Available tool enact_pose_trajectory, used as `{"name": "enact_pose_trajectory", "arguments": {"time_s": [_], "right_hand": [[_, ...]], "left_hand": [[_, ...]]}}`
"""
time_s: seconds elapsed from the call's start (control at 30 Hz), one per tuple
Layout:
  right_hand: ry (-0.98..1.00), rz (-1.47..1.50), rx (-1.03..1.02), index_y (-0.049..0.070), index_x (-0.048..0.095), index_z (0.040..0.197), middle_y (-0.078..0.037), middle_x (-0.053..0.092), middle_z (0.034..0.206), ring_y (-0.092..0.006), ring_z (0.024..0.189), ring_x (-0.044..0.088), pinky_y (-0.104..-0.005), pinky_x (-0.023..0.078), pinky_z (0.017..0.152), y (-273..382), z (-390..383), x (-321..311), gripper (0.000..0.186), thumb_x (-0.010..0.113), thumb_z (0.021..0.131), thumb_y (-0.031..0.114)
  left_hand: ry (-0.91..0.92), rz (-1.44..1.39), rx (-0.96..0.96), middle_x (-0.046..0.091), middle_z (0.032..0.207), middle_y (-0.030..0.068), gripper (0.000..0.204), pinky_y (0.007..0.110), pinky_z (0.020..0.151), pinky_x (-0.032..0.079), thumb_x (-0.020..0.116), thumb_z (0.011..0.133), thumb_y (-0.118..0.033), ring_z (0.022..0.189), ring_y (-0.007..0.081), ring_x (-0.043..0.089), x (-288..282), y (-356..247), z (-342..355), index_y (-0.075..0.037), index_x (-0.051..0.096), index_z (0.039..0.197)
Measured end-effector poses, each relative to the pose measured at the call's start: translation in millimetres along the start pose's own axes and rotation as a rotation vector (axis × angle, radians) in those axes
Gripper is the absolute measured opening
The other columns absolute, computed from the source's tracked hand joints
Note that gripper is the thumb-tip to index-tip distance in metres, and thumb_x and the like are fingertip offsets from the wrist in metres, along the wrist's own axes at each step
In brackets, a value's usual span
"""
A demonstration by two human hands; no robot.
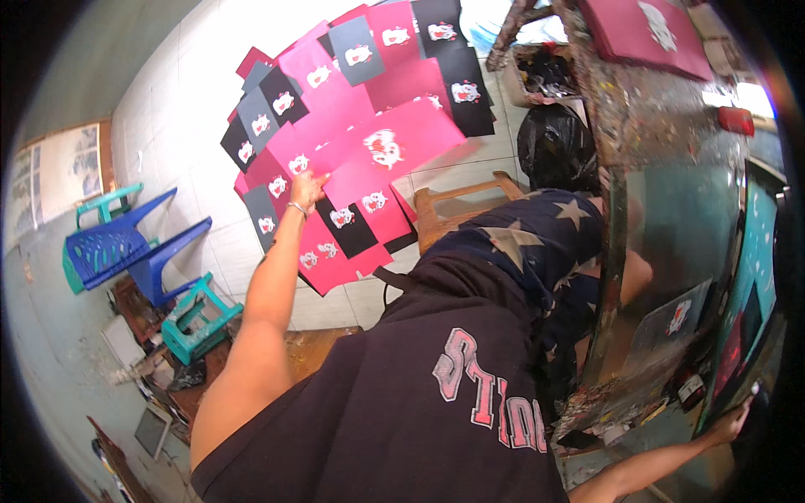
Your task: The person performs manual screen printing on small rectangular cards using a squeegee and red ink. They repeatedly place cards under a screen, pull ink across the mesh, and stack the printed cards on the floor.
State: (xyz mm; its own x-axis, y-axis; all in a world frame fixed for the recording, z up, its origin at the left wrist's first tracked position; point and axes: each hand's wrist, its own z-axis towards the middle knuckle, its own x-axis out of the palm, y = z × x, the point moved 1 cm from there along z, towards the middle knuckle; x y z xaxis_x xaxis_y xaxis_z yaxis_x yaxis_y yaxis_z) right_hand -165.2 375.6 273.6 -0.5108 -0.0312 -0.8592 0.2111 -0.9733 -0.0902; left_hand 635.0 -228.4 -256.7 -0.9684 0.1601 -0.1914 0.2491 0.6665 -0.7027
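Note:
My left hand [309,189] pinches the near corner of a pink sheet [428,126] printed with a white animal figure, held over many pink, black and grey printed sheets [369,84] laid out on the white tiles. My right hand [731,419], at the lower right, grips something dark with a pale part near the screen frame [746,318], which has teal and red areas; what exactly it holds is unclear. Beside it is a worn glass-topped work surface [646,210] with a small printed sheet [675,314] at its lower part.
A wooden stool [444,201] stands by my legs. Blue chairs [109,251] and teal stools [197,327] sit at the left. A black bag [553,147], a bin of scraps [545,75], a red object [734,121] and a pink stack [629,33] are at the upper right.

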Motion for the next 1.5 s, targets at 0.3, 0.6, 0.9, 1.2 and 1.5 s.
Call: {"name": "enact_pose_trajectory", "arguments": {"time_s": [0.3,0.6,0.9,1.2,1.5], "right_hand": [[-0.134,-0.06,-0.011,0.017,0.077,0.116,-0.014,0.077,0.103,-0.0385,0.096,0.069,-0.0503,0.051,0.084,26,-54,30,0.078,0.045,0.09,0.083],[-0.135,-0.092,0.024,0.02,0.077,0.118,-0.018,0.075,0.109,-0.0439,0.104,0.067,-0.0539,0.05,0.089,50,-75,40,0.08,0.042,0.088,0.085],[-0.027,-0.096,0.013,0.011,0.077,0.119,-0.013,0.075,0.117,-0.0357,0.11,0.068,-0.0474,0.051,0.093,53,-86,53,0.071,0.044,0.097,0.071],[-0.207,0.15,-0.238,0.011,0.073,0.126,-0.02,0.074,0.109,-0.0323,0.093,0.074,-0.0399,0.056,0.081,4,-42,50,0.047,0.059,0.099,0.046],[-0.205,0.198,-0.031,-0.001,0.069,0.078,-0.027,0.066,0.078,-0.0443,0.074,0.067,-0.0493,0.049,0.069,99,-24,-31,0.059,0.062,0.089,0.056]], "left_hand": [[-0.685,-0.753,-0.233,0.068,0.094,0.0125,0.012,0.031,0.042,0.046,0.068,0.095,-0.001,0.064,0.0193,0.065,-114,223,-4,0.0,0.064,0.106],[-0.925,-0.725,-0.679,0.061,0.124,0.0124,0.039,0.044,0.076,0.062,0.062,0.102,-0.028,0.108,0.03,0.062,-120,333,-71,-0.007,0.054,0.134],[-0.63,-0.244,-0.889,0.064,0.131,0.0173,0.059,0.059,0.084,0.058,0.07,0.095,-0.044,0.106,0.0376,0.066,-63,339,-116,-0.01,0.058,0.142],[0.161,0.076,0.716,0.068,0.086,0.0038,0.019,0.028,0.071,0.052,0.067,0.099,-0.016,0.078,0.0094,0.061,203,-68,-74,0.001,0.069,0.109],[1.411,0.805,1.786,0.065,0.13,0.0141,0.037,0.046,0.106,0.045,0.068,0.092,-0.02,0.123,0.0343,0.059,565,-222,-313,-0.006,0.069,0.125]]}}
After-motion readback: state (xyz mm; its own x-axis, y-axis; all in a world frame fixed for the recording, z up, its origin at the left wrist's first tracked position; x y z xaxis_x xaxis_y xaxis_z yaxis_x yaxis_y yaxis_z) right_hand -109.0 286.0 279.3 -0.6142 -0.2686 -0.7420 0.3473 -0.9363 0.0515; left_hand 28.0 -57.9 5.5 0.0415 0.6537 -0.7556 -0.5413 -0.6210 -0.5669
